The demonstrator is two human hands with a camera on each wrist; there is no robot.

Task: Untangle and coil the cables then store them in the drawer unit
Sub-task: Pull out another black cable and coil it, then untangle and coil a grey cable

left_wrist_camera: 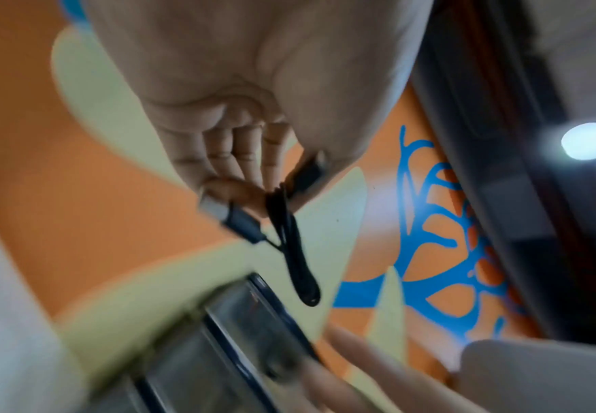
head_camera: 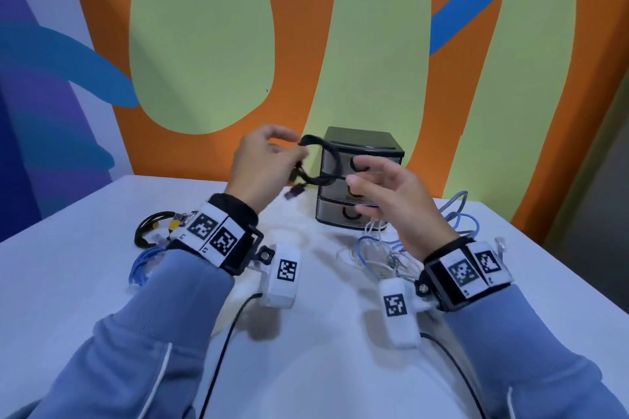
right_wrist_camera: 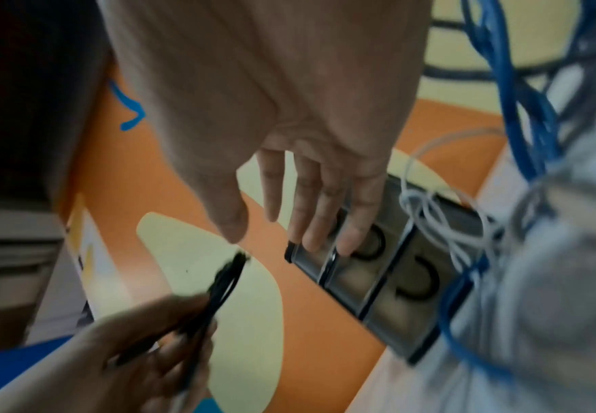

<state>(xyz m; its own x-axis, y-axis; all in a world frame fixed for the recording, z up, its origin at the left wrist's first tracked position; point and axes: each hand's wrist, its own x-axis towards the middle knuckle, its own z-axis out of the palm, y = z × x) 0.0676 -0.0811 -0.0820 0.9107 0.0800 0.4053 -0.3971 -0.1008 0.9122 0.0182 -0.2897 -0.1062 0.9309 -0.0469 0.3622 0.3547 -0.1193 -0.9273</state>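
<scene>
A black cable [head_camera: 315, 139] folded into a small coil hangs in the air in front of the drawer unit [head_camera: 360, 141]. My left hand [head_camera: 292, 153] pinches one end of the coil, with its USB plugs [head_camera: 294, 193] dangling below the fingers. The left wrist view shows my left hand [left_wrist_camera: 240, 173] curled round the black cable [left_wrist_camera: 296, 265]. My right hand [head_camera: 367, 187] is spread open just right of the coil, holding nothing. In the right wrist view my right hand [right_wrist_camera: 289, 223] has straight fingers, and its thumb hovers just above the tip of the black cable [right_wrist_camera: 226, 282]. The grey drawer unit [right_wrist_camera: 378, 293] has three closed drawers.
A tangle of white and light blue cables [head_camera: 384, 248] lies on the white table [head_camera: 323, 367] in front of and right of the drawer unit. At the left lie a black cable with yellow ties [head_camera: 153, 228] and a blue cable [head_camera: 143, 265]. A painted wall stands behind.
</scene>
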